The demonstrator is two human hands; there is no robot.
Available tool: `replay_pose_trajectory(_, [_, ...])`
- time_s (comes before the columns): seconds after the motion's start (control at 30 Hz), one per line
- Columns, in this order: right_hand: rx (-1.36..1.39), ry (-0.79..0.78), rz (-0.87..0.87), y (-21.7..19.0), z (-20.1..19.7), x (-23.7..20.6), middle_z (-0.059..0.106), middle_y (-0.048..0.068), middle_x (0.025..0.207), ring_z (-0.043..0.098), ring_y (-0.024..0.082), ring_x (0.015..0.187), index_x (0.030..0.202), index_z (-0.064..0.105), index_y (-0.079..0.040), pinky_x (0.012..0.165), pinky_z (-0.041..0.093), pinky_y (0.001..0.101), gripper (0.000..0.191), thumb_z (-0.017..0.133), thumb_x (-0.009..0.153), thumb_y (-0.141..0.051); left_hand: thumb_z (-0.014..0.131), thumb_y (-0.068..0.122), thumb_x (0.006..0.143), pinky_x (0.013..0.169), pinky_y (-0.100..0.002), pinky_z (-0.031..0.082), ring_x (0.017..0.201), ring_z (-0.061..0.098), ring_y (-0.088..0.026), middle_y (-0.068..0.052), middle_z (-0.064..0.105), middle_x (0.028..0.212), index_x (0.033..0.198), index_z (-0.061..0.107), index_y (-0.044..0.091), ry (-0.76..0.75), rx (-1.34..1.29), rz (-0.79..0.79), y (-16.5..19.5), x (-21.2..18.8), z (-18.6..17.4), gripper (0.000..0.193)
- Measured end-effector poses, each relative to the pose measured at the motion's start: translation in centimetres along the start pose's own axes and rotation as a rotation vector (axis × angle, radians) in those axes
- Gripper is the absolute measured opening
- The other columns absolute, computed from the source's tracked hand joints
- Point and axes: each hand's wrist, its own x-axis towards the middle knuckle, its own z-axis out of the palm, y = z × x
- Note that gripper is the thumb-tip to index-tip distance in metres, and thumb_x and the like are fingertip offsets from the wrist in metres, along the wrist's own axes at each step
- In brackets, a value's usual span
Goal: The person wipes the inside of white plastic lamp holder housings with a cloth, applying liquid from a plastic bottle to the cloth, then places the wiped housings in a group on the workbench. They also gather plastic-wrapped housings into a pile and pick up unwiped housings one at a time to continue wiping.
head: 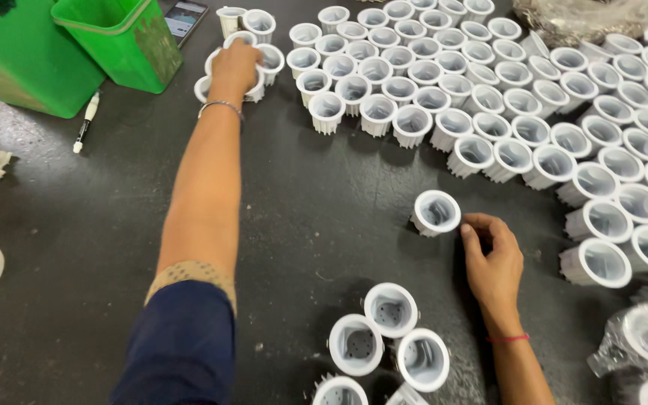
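Many white ribbed cup-shaped housings stand on a dark table (316, 202). My left hand (235, 66) is stretched far forward and rests on a small cluster of housings (270, 58) at the upper left, fingers curled over them. My right hand (493, 259) lies on the table in the middle right, fingertips just beside a single white housing (436, 212) that stands alone. Whether those fingers touch it is unclear. A group of several housings (384, 337) sits near me at the bottom centre.
A big field of white housings (519, 97) fills the upper right. Two green bins (125, 37) stand at the upper left, with a marker pen (85, 124) beside them. Plastic-wrapped housings (643, 337) lie at the lower right. A crumpled clear bag (579, 19) sits at the top.
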Motion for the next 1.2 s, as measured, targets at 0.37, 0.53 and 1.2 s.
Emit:
replay_pose_trajectory(0.37, [0.028, 0.041, -0.155, 1.9, -0.2, 0.0, 0.073, 0.010, 0.101, 0.069, 0.026, 0.093, 0.107, 0.072, -0.005, 0.084, 0.053, 0.0385, 0.014, 0.070, 0.097, -0.014, 0.065, -0.008, 0.074, 0.089, -0.048, 0.052, 0.105, 0.066, -0.040, -0.018, 0.068, 0.110, 0.098, 0.078, 0.015, -0.063, -0.130, 0.539, 1.4, -13.7, -4.4, 0.036])
replay_pose_trajectory(0.53, [0.114, 0.049, -0.200, 2.4, 0.3, 0.2, 0.073, 0.010, 0.101, 0.069, 0.023, 0.089, 0.110, 0.069, -0.004, 0.080, 0.053, 0.0368, 0.015, 0.070, 0.098, -0.012, 0.066, -0.009, 0.071, 0.085, -0.048, 0.053, 0.102, 0.066, -0.038, -0.014, 0.067, 0.116, 0.099, 0.076, 0.016, -0.241, -0.189, 0.503, 3.8, -23.8, -6.8, 0.039])
replay_pose_trajectory(1.2, [0.240, -0.142, -0.255, 0.9, 0.0, -0.3, 0.051, 0.014, 0.130, 0.063, 0.020, 0.093, 0.146, 0.041, -0.002, 0.073, 0.055, 0.0354, 0.089, 0.090, 0.075, -0.023, 0.071, 0.010, 0.087, 0.108, -0.042, 0.053, 0.129, 0.059, -0.036, -0.017, 0.047, 0.146, 0.139, 0.057, 0.016, 0.098, -0.598, 0.105, -0.6, -26.1, -9.2, 0.055])
